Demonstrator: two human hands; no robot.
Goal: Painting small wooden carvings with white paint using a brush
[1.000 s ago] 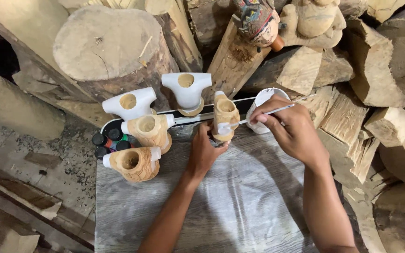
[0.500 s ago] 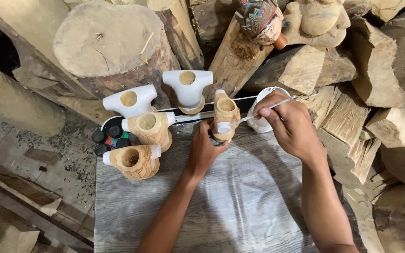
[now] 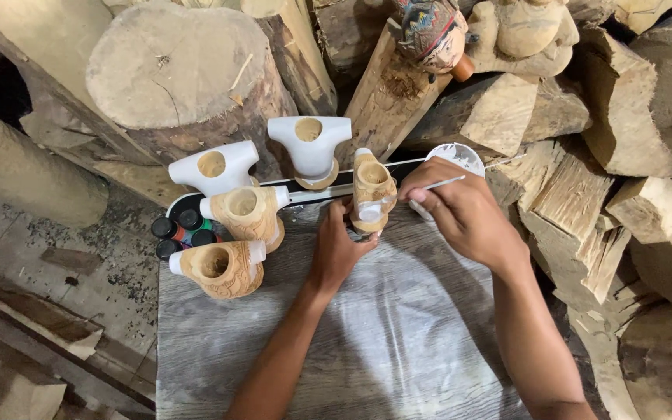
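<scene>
My left hand (image 3: pixel 341 247) holds a carved wooden piece (image 3: pixel 372 190) upright from below; the piece is bare wood with a white-painted patch low on its front. My right hand (image 3: pixel 460 210) grips a thin paintbrush (image 3: pixel 442 183), its tip close to the white patch. Four similar carved pieces stand to the left: two fully white (image 3: pixel 213 166) (image 3: pixel 309 148) and two mostly bare wood with white ends (image 3: pixel 249 211) (image 3: pixel 221 267). A white paint dish (image 3: pixel 458 155) sits just behind my right hand.
A grey wood-grain board (image 3: pixel 383 342) lies under my arms. Small dark paint pots (image 3: pixel 176 233) cluster at its left corner. A big log stump (image 3: pixel 184 78), split wood blocks (image 3: pixel 585 194) and a painted carved figure (image 3: pixel 432 35) crowd the back and right.
My right hand has drawn the brush back from the paint dish to the white patch on the held piece. The left hand keeps its hold.
</scene>
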